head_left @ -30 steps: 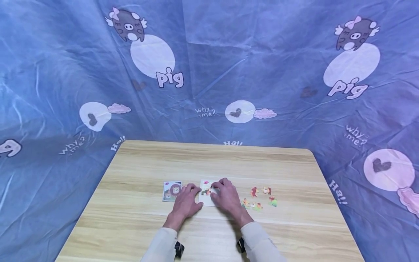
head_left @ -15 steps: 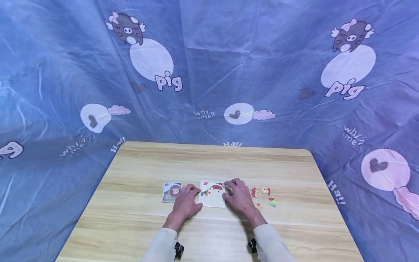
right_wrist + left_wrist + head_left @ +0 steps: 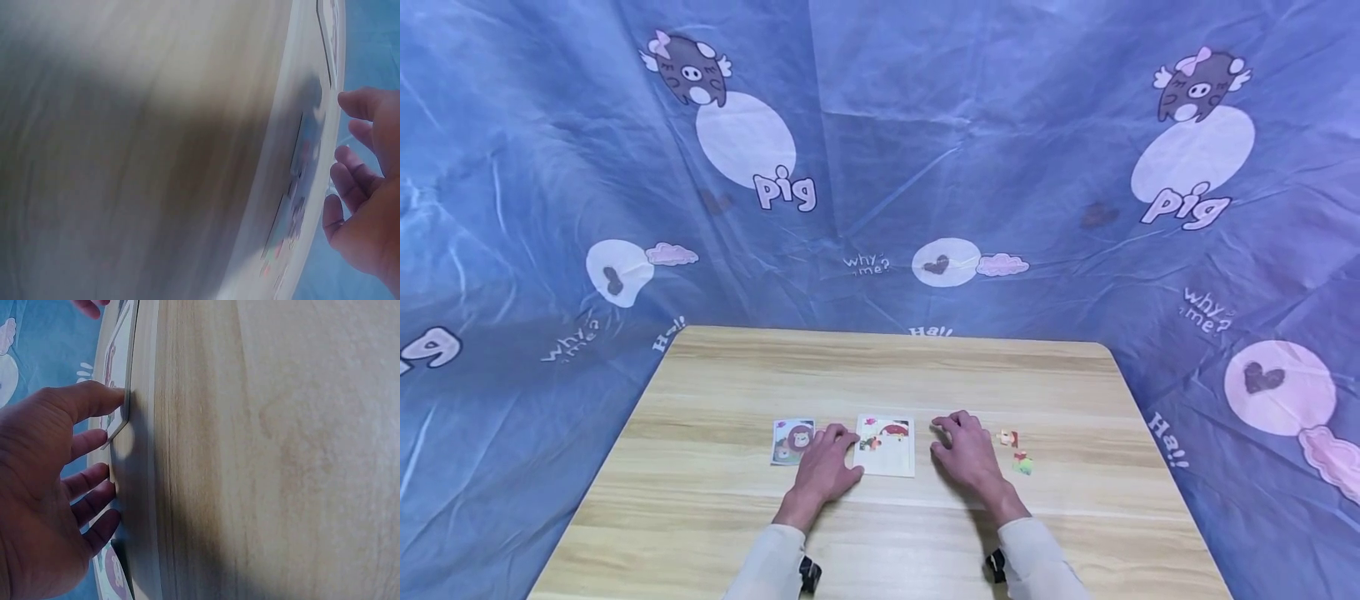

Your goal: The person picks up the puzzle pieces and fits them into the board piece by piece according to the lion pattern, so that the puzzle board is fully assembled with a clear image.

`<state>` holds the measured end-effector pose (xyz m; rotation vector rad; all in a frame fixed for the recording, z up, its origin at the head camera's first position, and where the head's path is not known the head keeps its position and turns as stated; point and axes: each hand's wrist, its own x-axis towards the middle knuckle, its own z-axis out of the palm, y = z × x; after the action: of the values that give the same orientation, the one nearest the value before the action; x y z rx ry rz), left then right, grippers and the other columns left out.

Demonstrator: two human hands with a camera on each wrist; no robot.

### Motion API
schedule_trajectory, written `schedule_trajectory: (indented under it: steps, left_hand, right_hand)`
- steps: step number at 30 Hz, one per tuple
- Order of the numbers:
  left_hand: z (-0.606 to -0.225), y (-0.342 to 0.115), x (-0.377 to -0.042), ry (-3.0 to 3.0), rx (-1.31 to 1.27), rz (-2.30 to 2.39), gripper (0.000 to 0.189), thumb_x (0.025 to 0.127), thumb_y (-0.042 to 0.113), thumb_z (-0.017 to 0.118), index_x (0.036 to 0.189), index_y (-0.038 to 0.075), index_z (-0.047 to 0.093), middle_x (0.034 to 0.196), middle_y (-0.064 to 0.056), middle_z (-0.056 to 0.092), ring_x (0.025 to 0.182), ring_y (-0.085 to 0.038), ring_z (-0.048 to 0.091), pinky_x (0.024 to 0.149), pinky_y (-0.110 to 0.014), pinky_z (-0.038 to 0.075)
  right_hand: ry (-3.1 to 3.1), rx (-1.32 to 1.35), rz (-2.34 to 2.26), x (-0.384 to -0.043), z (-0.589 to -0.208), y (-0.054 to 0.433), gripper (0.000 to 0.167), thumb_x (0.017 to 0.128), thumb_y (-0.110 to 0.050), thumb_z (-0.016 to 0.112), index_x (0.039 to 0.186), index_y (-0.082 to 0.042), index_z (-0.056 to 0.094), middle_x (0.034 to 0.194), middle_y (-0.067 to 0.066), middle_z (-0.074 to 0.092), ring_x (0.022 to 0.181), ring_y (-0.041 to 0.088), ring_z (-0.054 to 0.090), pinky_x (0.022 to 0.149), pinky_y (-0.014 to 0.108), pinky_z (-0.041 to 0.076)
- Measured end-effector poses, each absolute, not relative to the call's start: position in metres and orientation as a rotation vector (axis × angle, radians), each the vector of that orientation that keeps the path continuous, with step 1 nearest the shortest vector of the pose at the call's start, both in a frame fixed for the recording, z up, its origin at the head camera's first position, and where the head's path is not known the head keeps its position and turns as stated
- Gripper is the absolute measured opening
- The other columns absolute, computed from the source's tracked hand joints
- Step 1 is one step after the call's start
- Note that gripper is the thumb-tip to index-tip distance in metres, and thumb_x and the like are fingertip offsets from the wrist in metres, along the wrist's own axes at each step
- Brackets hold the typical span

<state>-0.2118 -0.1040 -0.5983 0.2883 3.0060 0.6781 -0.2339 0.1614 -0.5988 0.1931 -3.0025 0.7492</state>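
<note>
A white puzzle board [image 3: 891,463] lies on the table, with several pieces fitted along its top and left, among them a red-brown mane piece [image 3: 893,428]. My left hand [image 3: 826,463] rests at its left edge; in the left wrist view the thumb [image 3: 94,400] touches the board's corner while the other fingers are relaxed. To the right of the board, my right hand [image 3: 967,454] hovers with loosely bent fingers and nothing in them. Beneath it, loose puzzle pieces [image 3: 278,234] show in the right wrist view; the hand hides some of them from the head view.
A lion picture card [image 3: 787,442] lies left of the board, partly behind the left hand. Loose pieces with brown and green prints [image 3: 1022,463] lie right of the right hand. A blue printed cloth [image 3: 880,167] hangs around the wooden table [image 3: 880,367].
My right hand has let go of the mane piece, which now lies on the board, and moved right over the loose pieces. The left hand stays at the board's edge.
</note>
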Motion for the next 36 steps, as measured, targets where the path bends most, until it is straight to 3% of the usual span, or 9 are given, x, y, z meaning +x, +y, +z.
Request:
schedule_trajectory:
  steps: [6, 12, 22, 36]
  left_hand:
    - [-0.604, -0.104, -0.212, 3.009, 0.286, 0.676, 0.054, 0.075, 0.035, 0.07, 0.125, 0.018, 0.063, 0.126, -0.006, 0.054, 0.108, -0.024, 0.05, 0.087, -0.04, 0.047]
    - [-0.605, -0.103, -0.212, 3.004, 0.282, 0.682, 0.054, 0.074, 0.035, 0.07, 0.125, 0.018, 0.063, 0.127, -0.006, 0.054, 0.108, -0.024, 0.05, 0.088, -0.041, 0.047]
    - [-0.603, -0.103, -0.213, 3.011, 0.28, 0.677, 0.052, 0.076, 0.034, 0.072, 0.125, 0.017, 0.063, 0.127, -0.007, 0.054, 0.109, -0.026, 0.049, 0.088, -0.042, 0.047]
    - [-0.604, -0.103, -0.213, 3.026, 0.291, 0.693, 0.053, 0.075, 0.034, 0.073, 0.124, 0.017, 0.063, 0.126, -0.007, 0.054, 0.109, -0.026, 0.05, 0.087, -0.041, 0.047]
  right_hand:
    - [-2.988, 0.162, 0.754, -0.232, -0.601, 0.172, 0.039, 0.081, -0.025, 0.071, 0.119, -0.02, 0.067, 0.114, 0.006, 0.06, 0.11, 0.028, 0.053, 0.088, 0.045, 0.042]
    - [-3.02, 0.129, 0.742, -0.229, -0.601, 0.186, 0.043, 0.081, -0.027, 0.072, 0.122, -0.017, 0.066, 0.115, 0.01, 0.059, 0.11, 0.031, 0.053, 0.094, 0.051, 0.043]
    - [-3.046, 0.091, 0.681, -0.227, -0.597, 0.21, 0.043, 0.079, -0.026, 0.071, 0.12, -0.013, 0.067, 0.106, 0.009, 0.059, 0.102, 0.031, 0.054, 0.092, 0.054, 0.042]
    - [-3.062, 0.047, 0.664, -0.228, -0.603, 0.226, 0.044, 0.08, -0.03, 0.072, 0.12, -0.012, 0.066, 0.111, 0.012, 0.058, 0.105, 0.033, 0.054, 0.091, 0.055, 0.043]
